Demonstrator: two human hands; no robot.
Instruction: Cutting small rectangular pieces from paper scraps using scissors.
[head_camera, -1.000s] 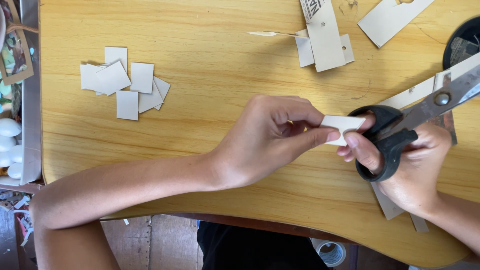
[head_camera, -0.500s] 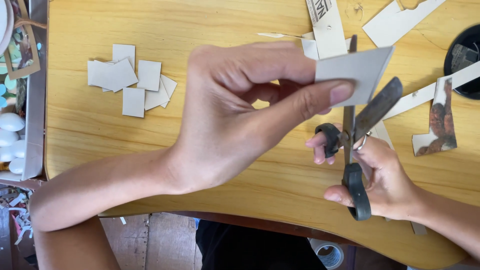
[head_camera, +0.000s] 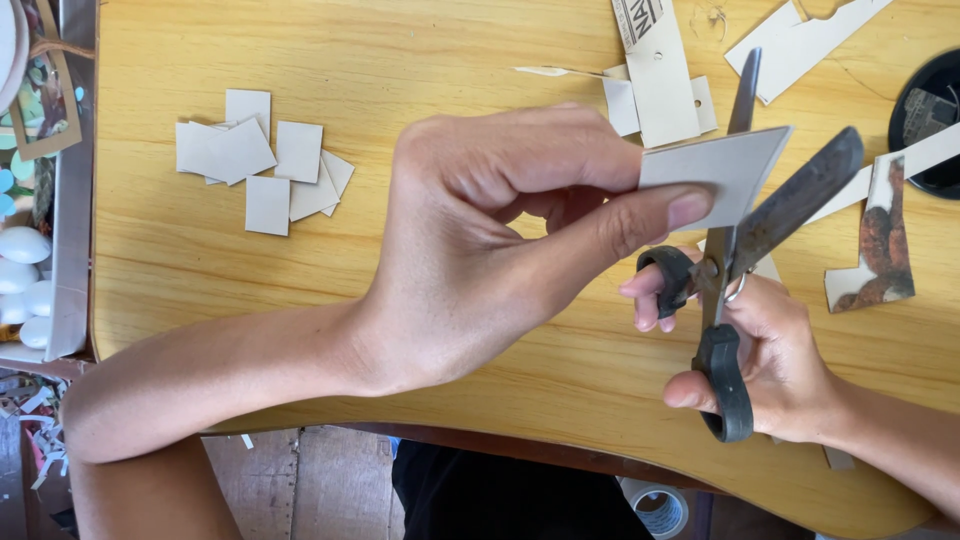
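Note:
My left hand (head_camera: 500, 240) is raised above the wooden table (head_camera: 400, 60) and pinches a small pale grey card piece (head_camera: 715, 170) between thumb and fingers. My right hand (head_camera: 770, 350) grips black-handled scissors (head_camera: 735, 270), fingers through the loops. The blades are spread apart and straddle the right edge of the card piece. A pile of several small cut card squares (head_camera: 260, 165) lies on the table at the left, well away from both hands.
Card strips and offcuts (head_camera: 660, 80) lie at the table's far edge, one brown-printed scrap (head_camera: 880, 250) at the right. A black round object (head_camera: 930, 120) sits at the right edge. A tray with white ovals (head_camera: 25, 270) is on the left. A tape roll (head_camera: 660, 505) lies below the table.
Both hands rose from the tabletop toward the camera. The scissors turned from lying sideways to pointing up, and their blades now straddle the card piece held by my left hand.

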